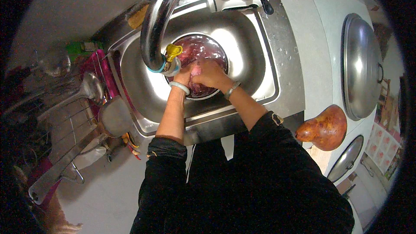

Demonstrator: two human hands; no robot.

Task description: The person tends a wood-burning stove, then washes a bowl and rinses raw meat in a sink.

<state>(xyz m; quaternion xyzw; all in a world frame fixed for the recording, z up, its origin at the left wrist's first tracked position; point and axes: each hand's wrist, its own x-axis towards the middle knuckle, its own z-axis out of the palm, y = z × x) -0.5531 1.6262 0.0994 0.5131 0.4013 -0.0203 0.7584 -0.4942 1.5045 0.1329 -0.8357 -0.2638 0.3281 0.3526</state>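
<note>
A round metal bowl (pixel 228 59) of reddish liquid stands in the stainless steel sink (pixel 247 84). Both hands are over and partly in the bowl, close together. My left hand (pixel 184 74), with a pale bangle at its wrist, is on a piece of pink raw meat (pixel 196 71). My right hand (pixel 209 73), with a metal band at the wrist, closes around the same meat from the other side. Some fingertips are hidden. The curved chrome faucet spout (pixel 152 29) with a yellow-keyed clamp (pixel 174 52) at its end hangs just beside my left hand.
A white faucet base with a black lever (pixel 265 1) rises behind the sink. At left, a wire rack (pixel 76 133) holds a metal spatula (pixel 113 117) and a ladle (pixel 91 87). On the right counter lie a large metal lid (pixel 360 68), a brown gourd-shaped object (pixel 325 128) and a smaller lid (pixel 346 159).
</note>
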